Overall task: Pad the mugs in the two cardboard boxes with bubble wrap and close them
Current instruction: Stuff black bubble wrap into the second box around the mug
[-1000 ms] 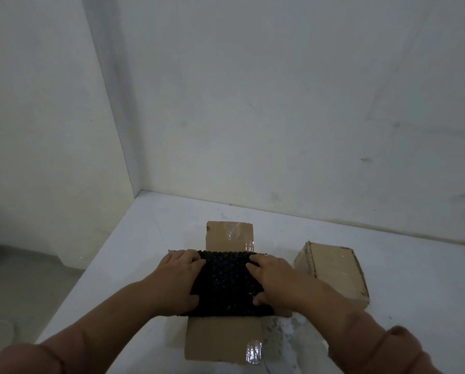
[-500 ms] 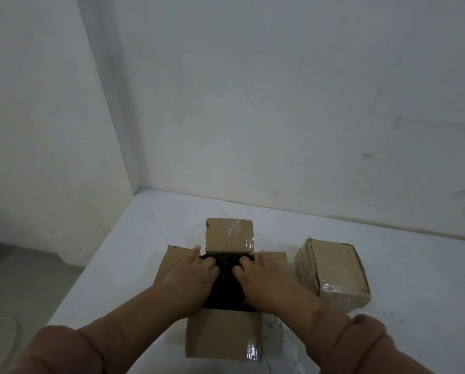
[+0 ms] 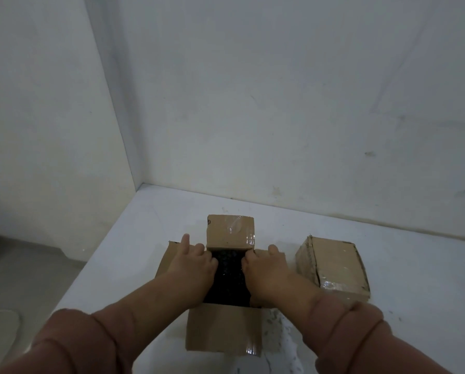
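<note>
On the table [image 3: 155, 211] our open box [image 3: 223, 323] sits left, flaps splayed so we can reach in; the shut box [image 3: 334, 265] waits right; our left hand [image 3: 193, 268] and right hand [image 3: 266, 268], fingers curled, press the dark wrap [image 3: 230, 276] down, presumably over the mug, unseen.

Mug hidden under black bubble wrap [image 3: 230, 276]; sleeves cut off.

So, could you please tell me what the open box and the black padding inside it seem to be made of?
The open box looks like plain brown cardboard, matte, with glossy clear tape glinting on its flaps. The black padding appears to be dark bubble wrap: its surface is pebbled with small shiny bumps.
</note>
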`<control>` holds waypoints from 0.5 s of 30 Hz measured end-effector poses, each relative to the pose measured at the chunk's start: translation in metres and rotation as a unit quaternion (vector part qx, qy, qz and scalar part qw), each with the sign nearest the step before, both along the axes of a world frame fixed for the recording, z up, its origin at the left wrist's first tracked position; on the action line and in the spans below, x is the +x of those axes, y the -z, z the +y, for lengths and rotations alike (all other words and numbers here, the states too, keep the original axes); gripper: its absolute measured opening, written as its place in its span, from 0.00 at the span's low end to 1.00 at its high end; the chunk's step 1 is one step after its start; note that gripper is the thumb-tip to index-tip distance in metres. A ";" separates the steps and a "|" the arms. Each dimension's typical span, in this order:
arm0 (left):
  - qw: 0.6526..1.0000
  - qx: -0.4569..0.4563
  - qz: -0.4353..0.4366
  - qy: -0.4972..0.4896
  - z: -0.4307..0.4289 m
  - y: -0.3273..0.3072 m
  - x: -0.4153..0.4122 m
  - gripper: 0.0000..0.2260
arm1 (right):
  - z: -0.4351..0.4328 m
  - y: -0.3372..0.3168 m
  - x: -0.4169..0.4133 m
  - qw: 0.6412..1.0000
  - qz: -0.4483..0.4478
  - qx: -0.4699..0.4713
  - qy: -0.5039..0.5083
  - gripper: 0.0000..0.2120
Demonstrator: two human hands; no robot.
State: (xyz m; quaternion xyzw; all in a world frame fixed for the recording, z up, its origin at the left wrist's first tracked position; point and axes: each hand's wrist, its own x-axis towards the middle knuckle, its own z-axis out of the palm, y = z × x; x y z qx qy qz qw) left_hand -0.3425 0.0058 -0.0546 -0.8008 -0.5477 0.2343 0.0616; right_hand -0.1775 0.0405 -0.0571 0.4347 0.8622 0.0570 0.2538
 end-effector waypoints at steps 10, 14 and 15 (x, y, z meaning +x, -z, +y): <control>0.976 -0.043 -0.206 -0.061 0.008 -0.008 -0.010 0.27 | 0.001 -0.024 0.002 0.989 0.111 -0.081 0.049 0.37; 0.968 -0.087 -0.232 -0.045 0.010 0.001 0.004 0.36 | -0.004 -0.028 -0.020 0.987 0.104 -0.116 0.038 0.47; 0.971 -0.086 -0.220 -0.044 0.012 0.006 0.006 0.36 | -0.002 -0.026 -0.022 0.991 0.073 -0.109 0.036 0.48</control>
